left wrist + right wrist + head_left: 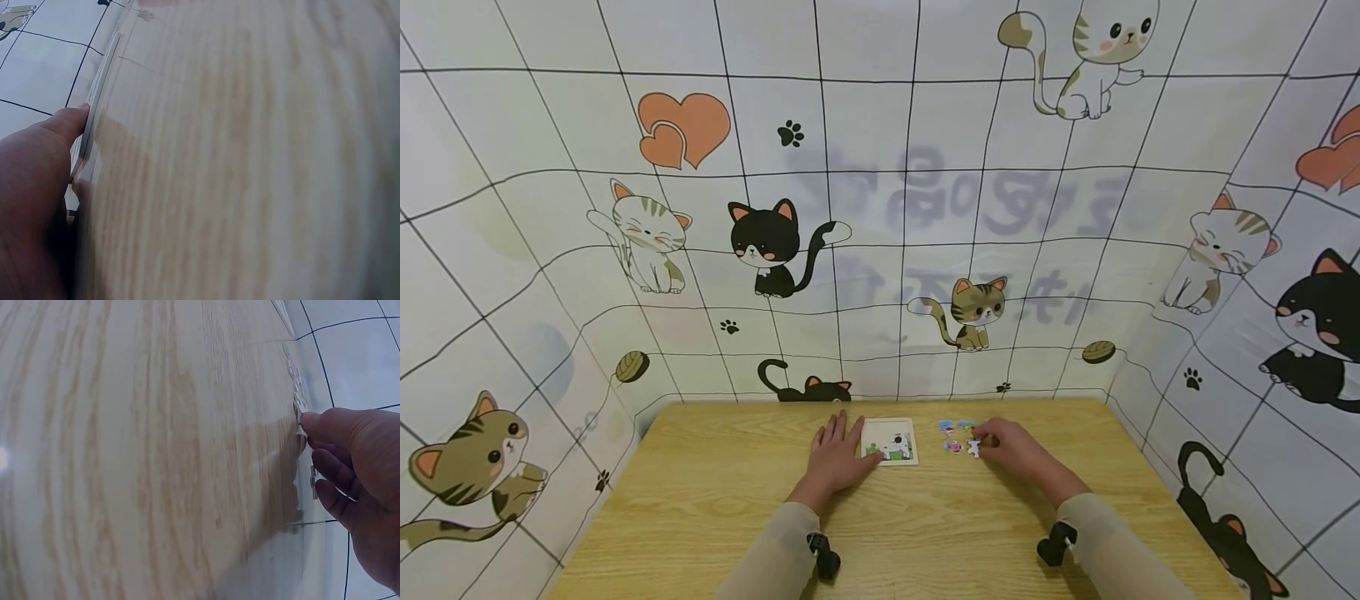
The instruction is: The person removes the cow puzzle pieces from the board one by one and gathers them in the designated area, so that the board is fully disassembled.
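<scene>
1. Nearest are two pale sleeves (pixel 775 546), with a small black camera (pixel 826 560) at each wrist, resting over a wooden table (pixel 887 533).
2. The left hand (pixel 835 457) lies along the left side of the puzzle board, fingers straight, the thumb reaching over its near left corner. In the left wrist view the thumb tip touches the board's edge; the hand grips nothing that shows.
3. The right hand (pixel 1011 446) is at the loose pieces, fingers bent and thumb brought close to the forefinger, leaving little gap. The fingertips are right at the white piece (pixel 973 448); I cannot tell whether they pinch it or only touch it.
4. The puzzle board (pixel 877 432) lies flat to the left of the right hand's fingertips, about level with them, with a strip of bare table and other pieces between. It looks wider across than deep, though the slanted view may mislead. Picture shows along its near part; the far part is plain white.
5. Beside the white piece, still right of the board, are the pink-purple piece (pixel 952 447) and, farther back, blue pieces (pixel 946 426). The right hand is nearer to all these, the left to the board.
6. Behind hangs a cat-print sheet (pixel 865 275).
</scene>
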### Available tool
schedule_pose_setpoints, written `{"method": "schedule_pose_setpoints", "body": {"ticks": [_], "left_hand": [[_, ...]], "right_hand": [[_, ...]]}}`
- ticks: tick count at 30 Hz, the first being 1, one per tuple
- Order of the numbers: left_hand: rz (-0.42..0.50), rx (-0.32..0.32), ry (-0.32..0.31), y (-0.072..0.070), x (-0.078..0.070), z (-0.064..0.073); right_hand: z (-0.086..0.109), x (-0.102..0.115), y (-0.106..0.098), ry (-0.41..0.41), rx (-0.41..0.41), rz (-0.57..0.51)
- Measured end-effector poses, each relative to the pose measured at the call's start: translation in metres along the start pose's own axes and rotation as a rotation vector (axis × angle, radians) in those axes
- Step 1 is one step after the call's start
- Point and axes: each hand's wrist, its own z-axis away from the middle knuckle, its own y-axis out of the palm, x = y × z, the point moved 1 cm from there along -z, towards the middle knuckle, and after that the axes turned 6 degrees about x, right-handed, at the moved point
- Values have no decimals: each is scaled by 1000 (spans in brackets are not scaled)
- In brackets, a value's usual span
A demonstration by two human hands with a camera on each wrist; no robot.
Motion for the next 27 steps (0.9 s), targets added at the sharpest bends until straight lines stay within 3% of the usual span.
{"method": "schedule_pose_setpoints", "body": {"ticks": [27], "left_hand": [[-20, 3, -7, -1, -3, 1]], "right_hand": [[-2, -1, -3, -23, 44, -20]]}}
